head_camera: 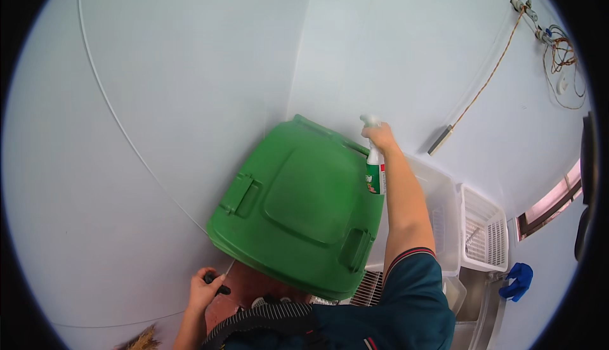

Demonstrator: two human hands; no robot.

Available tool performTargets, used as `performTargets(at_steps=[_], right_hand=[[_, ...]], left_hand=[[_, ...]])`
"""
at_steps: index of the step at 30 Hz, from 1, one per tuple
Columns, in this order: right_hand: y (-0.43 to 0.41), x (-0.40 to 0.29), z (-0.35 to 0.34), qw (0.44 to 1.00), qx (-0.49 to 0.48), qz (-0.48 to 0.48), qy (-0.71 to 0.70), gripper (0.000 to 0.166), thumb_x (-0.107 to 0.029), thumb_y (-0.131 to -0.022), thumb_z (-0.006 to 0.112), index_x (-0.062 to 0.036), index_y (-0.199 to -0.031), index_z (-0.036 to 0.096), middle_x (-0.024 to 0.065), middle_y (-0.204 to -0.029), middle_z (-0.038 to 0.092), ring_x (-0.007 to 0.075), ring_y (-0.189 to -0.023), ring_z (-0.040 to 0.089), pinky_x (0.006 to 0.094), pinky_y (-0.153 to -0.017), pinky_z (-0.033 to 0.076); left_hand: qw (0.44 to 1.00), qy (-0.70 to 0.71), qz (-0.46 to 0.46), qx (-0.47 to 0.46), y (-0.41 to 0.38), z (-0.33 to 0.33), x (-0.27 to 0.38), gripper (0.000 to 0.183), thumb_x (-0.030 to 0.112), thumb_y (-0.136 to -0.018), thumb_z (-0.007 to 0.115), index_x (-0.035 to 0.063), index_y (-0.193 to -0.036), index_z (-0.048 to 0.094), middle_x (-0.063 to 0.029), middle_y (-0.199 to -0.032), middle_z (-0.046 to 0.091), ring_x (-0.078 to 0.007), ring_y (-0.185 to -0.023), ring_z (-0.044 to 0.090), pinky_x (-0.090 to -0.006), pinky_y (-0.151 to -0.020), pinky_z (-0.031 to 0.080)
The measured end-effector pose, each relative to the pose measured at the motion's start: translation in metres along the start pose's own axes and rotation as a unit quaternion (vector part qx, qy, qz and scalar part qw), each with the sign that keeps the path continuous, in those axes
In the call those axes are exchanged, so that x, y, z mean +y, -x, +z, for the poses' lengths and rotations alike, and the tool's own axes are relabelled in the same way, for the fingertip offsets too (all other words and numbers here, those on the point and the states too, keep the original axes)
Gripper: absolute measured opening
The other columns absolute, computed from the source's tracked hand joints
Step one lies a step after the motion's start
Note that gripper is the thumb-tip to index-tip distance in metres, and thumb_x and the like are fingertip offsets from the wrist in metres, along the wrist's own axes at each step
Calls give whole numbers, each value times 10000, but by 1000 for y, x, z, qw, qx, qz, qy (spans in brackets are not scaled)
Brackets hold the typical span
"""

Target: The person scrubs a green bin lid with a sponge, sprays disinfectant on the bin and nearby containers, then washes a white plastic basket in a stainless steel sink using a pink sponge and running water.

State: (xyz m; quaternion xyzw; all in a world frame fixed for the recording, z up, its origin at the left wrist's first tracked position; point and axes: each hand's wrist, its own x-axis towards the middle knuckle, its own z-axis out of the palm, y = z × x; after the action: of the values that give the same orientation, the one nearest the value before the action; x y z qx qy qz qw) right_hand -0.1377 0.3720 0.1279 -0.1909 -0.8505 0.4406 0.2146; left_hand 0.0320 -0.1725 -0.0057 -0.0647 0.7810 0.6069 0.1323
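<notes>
A green plastic wheelie bin (304,198) with a shut lid stands in front of me, in the corner of pale walls. My right hand (380,136) grips a trigger spray bottle (375,171) by its neck, above the lid's right edge. The bottle has a white head and a green and white label that bears writing. A pale blur surrounds its nozzle. Low on the left, my left hand (203,287) is closed around a black handle (218,283), beside the bin's near left corner. What tool the handle belongs to, I cannot tell.
Right of the bin are a translucent plastic tub (440,207), a white slotted basket (485,236) and a metal sink (476,297). A blue cloth (517,281) hangs beyond. A power strip (440,140) dangles on the wall. Straw bristles (142,339) show at lower left.
</notes>
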Motion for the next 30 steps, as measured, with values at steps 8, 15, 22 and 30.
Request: performTargets(at_steps=[8,15,22,30], right_hand=[[-8,-59,48,997,-17,3,73,286,-188,-566,637,0,-778,599,146,-707,610,232,-667,593,334,-624,460],[-2,-77,55,997,-14,-42,57,285,-189,-574,639,-4,-788,597,141,-729,605,242,-696,577,332,-653,445],[32,-104,51,997,8,-58,45,189,-140,-620,601,-1,-746,575,77,-651,571,131,-609,536,279,-571,421],[72,-100,10,994,71,-32,74,188,-161,-613,607,-6,-714,574,74,-604,570,173,-556,537,313,-567,438]], left_hand=[[1000,2,3,-8,-6,-1,-4,230,123,-672,683,-1,-820,559,-18,-676,552,-79,-579,484,-228,-494,418],[1000,-6,3,-29,-14,-6,-7,297,169,-667,706,-17,-845,558,-28,-663,541,-83,-561,484,-231,-493,425],[997,-18,46,-64,-22,-13,-15,301,182,-661,710,-7,-847,568,-24,-690,561,-90,-609,503,-239,-545,438],[989,7,90,-117,-27,4,-14,313,194,-655,713,7,-862,571,-34,-706,573,-104,-633,513,-251,-596,444]])
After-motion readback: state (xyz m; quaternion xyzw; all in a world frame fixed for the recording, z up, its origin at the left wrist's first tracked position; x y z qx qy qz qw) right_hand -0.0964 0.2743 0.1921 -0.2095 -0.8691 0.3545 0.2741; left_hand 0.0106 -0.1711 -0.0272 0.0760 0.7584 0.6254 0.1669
